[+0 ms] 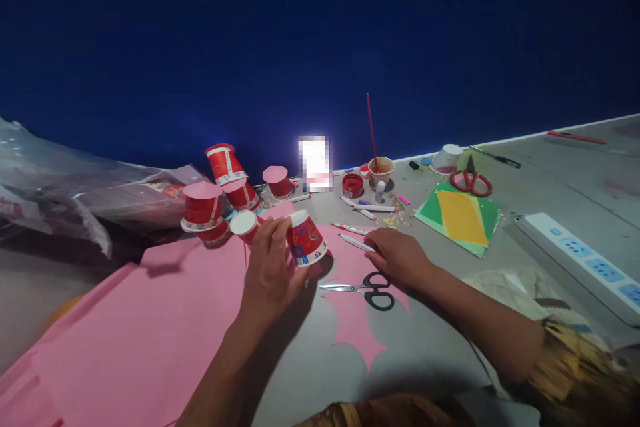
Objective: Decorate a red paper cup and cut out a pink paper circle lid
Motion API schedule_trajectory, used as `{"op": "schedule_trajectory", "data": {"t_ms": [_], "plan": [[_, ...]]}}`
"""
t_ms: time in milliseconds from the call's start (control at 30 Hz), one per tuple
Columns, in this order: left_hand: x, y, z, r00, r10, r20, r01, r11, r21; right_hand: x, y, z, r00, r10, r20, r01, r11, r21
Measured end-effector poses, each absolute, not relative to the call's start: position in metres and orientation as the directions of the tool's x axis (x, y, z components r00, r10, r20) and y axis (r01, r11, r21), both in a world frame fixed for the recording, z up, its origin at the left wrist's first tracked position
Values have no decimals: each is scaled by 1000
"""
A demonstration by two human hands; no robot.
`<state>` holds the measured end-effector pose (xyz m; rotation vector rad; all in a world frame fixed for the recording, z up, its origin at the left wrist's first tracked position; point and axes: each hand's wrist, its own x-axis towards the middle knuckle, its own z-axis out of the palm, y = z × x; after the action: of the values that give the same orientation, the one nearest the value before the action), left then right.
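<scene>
Deep blue wall (320,33) behind a grey table (550,173), a big pink paper sheet (145,327) spread over its left. Left hand (270,273), fingers clamped round a tipped red paper cup (306,239). Right hand (397,255) flat, fingers together, touching a pen (356,242), black scissors (367,290) just beside.

We see a flat grey tabletop (560,180) running up to a plain, deep blue wall (320,33), which fills the upper half and darkens towards its top corners. Against that wall, near its middle base, a small bright white glowing panel (315,157) throws pale light on the table. Left of the panel lies crumpled clear plastic sheeting (55,173).
</scene>
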<state>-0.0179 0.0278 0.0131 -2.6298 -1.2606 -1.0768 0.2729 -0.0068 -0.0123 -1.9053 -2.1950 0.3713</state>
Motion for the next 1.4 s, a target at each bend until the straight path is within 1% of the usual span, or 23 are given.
{"op": "schedule_trajectory", "data": {"t_ms": [133, 267, 400, 533, 600, 700, 767, 833, 900, 933, 1000, 1100, 1167, 1267, 1400], "plan": [[-17, 29, 13, 413, 682, 603, 695, -664, 275, 280, 1, -12, -93, 996, 10, 942, 91, -323], [-9, 29, 12, 442, 686, 578, 687, -673, 273, 285, 5, -13, -73, 997, 29, 942, 79, -326], [5, 29, 4, 467, 686, 558, 683, -681, 265, 287, 6, -14, -97, 995, 38, 938, 104, -330], [11, 29, -9, 478, 667, 572, 669, -698, 254, 287, 6, -15, -132, 990, 40, 930, 138, -342], [7, 29, -15, 494, 683, 538, 647, -702, 296, 288, 5, -16, -142, 989, 40, 926, 147, -349], [-3, 26, -19, 503, 735, 454, 593, -676, 438, 288, 5, -19, -145, 989, 36, 922, 148, -357], [-10, 23, -17, 442, 810, 387, 580, -587, 565, 289, 4, -20, -142, 989, 32, 921, 144, -361], [-13, 21, -12, 358, 886, 295, 564, -457, 688, 289, 4, -20, -143, 989, 25, 921, 142, -363], [-12, 19, -6, 314, 924, 217, 517, -358, 778, 289, 4, -20, -144, 989, 15, 922, 140, -362], [-11, 18, -3, 309, 930, 198, 494, -335, 802, 289, 4, -19, -145, 989, 10, 922, 139, -361], [-7, 18, 3, 310, 931, 195, 475, -329, 816, 289, 4, -19, -146, 989, 2, 924, 137, -357], [-2, 18, 8, 295, 932, 211, 493, -337, 802, 289, 2, -19, -161, 987, -4, 923, 149, -355], [1, 19, 9, 270, 943, 196, 505, -312, 805, 289, 1, -19, -171, 985, 2, 921, 160, -354], [4, 20, 8, 247, 956, 157, 513, -266, 816, 289, 1, -21, -181, 983, 11, 916, 173, -362], [5, 19, 3, 257, 953, 158, 502, -271, 822, 288, 1, -22, -176, 984, 10, 918, 167, -358]]}}
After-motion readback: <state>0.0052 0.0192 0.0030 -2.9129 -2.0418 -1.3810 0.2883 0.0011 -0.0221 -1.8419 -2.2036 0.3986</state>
